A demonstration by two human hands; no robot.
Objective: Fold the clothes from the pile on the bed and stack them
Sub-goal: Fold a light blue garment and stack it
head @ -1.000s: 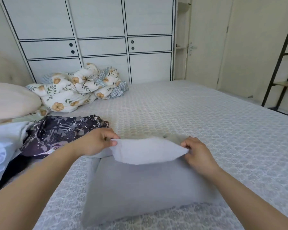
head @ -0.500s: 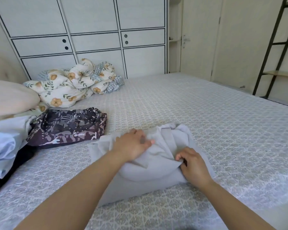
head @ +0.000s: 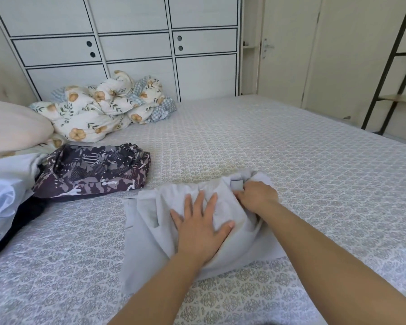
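Observation:
A pale grey garment (head: 150, 235) lies partly folded on the patterned bed sheet (head: 291, 160) in front of me. My left hand (head: 201, 227) presses flat on its middle with the fingers spread. My right hand (head: 258, 195) grips a bunched fold at the garment's far right corner, fingers curled round the cloth. A dark patterned garment (head: 94, 172) lies folded to the left. The pile of clothes (head: 7, 186), light blue and black pieces, sits at the left edge.
A crumpled floral duvet (head: 99, 109) and a cream pillow (head: 12, 125) lie at the head of the bed. White wardrobe doors (head: 127, 48) stand behind it. A black metal shelf frame (head: 389, 66) rises at the right.
The far flap of the grey garment came down toward me. My left hand let go of it and now lies flat on the cloth; my right hand shifted to the far right corner.

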